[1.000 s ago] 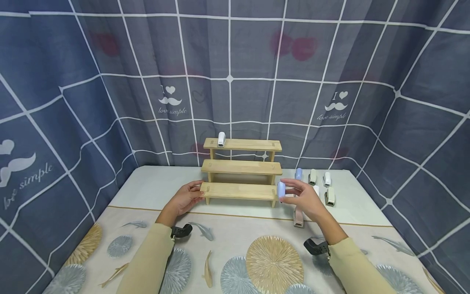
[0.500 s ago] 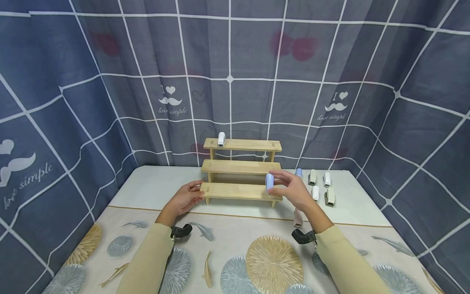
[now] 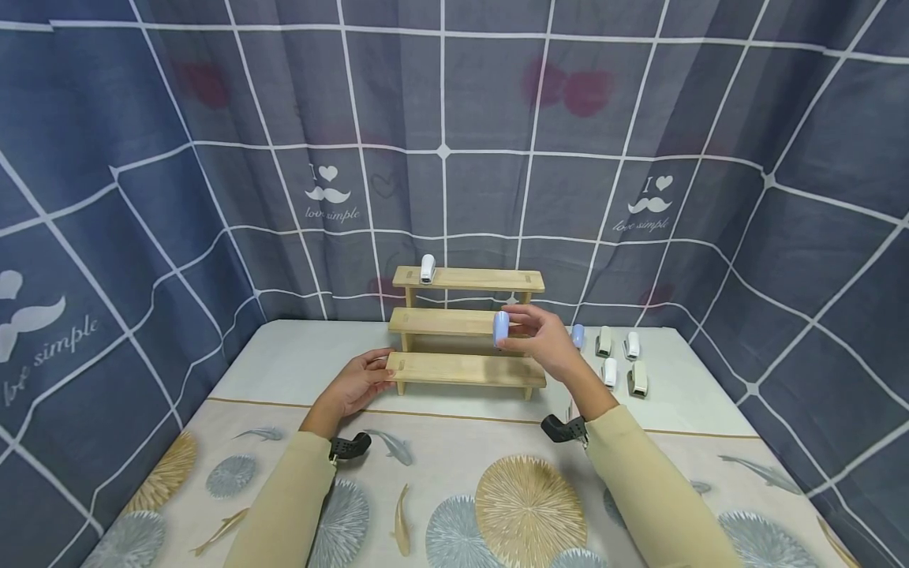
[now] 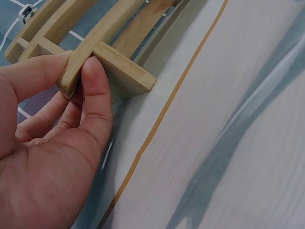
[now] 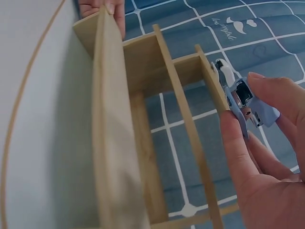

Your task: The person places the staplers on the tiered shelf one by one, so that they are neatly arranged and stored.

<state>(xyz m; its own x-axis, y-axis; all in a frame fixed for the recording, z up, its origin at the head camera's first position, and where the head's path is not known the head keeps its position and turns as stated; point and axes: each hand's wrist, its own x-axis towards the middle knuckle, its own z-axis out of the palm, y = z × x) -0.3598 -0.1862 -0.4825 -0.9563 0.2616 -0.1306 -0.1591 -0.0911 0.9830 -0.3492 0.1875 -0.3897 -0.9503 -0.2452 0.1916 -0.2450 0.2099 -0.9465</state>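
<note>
Head view, clock dial centred on the stand: the right hand [image 3: 543,343], at about 3 o'clock, pinched a small pale-blue plastic stapler [image 3: 501,329] between thumb and fingers. The stapler's long axis ran roughly 12 to 6, in front of the right part of the middle plank [image 3: 440,320] of a three-tier stand of pale wood. Contact between stapler and plank: could not tell. Right wrist view: narrow grip, thumb on one side, index finger opposite, metal mechanism visible.

The left hand [image 3: 358,383], at 8 o'clock, gripped the left end of the lowest plank [image 3: 465,369]. Left wrist view showed the wood's end between thumb and index finger.

At 11 o'clock, a glossy white stapler [image 3: 428,269] sat on the top plank [image 3: 490,278]. Between 3 and 4 o'clock, well apart from the left hand, a group stood on the white surface [image 3: 284,355]: far row, a second pale-blue stapler [image 3: 578,337], a cream stapler [image 3: 604,341] and a small white stapler [image 3: 632,346]; near row, a second small white stapler [image 3: 609,372] beside a larger cream stapler [image 3: 637,379].

At 12 o'clock hung a blue-grey fabric curtain [image 3: 383,102] with white grid lines.
</note>
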